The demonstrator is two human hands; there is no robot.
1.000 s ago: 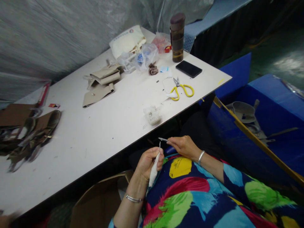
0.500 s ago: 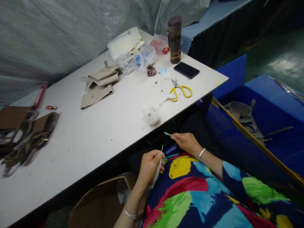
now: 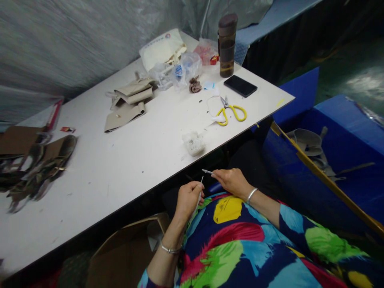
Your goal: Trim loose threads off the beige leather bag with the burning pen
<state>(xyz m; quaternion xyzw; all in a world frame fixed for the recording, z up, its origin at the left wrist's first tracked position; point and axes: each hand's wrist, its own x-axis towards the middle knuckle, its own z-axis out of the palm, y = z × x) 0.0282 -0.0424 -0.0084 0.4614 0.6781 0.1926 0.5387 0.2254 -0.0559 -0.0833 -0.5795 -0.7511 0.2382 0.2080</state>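
Observation:
My left hand (image 3: 188, 200) is closed just below the table edge, over my lap. A narrow pale strip (image 3: 199, 196) runs through its fingers, with a thin tip poking up past the thumb. To its right, my right hand (image 3: 232, 182) pinches a slim whitish pointed piece (image 3: 207, 171) that points left toward that tip. Whether the piece is a tool or a strip end I cannot tell. The two tips are close, with a small gap. On the table just beyond my hands sits a crumpled clear plastic bag (image 3: 194, 144) with small contents.
Yellow-handled scissors (image 3: 239, 113), a black phone (image 3: 240, 86) and a brown bottle (image 3: 227, 46) stand or lie at the far right. Beige folded pieces (image 3: 129, 112) and brown straps (image 3: 55, 160) lie leftward. A blue bin (image 3: 300, 176) is on my right, a cardboard box (image 3: 120, 256) below.
My hands have come closer together, and the right-hand tip has moved left toward the left-hand tip. My left hand has risen slightly. The camera view has shifted a little.

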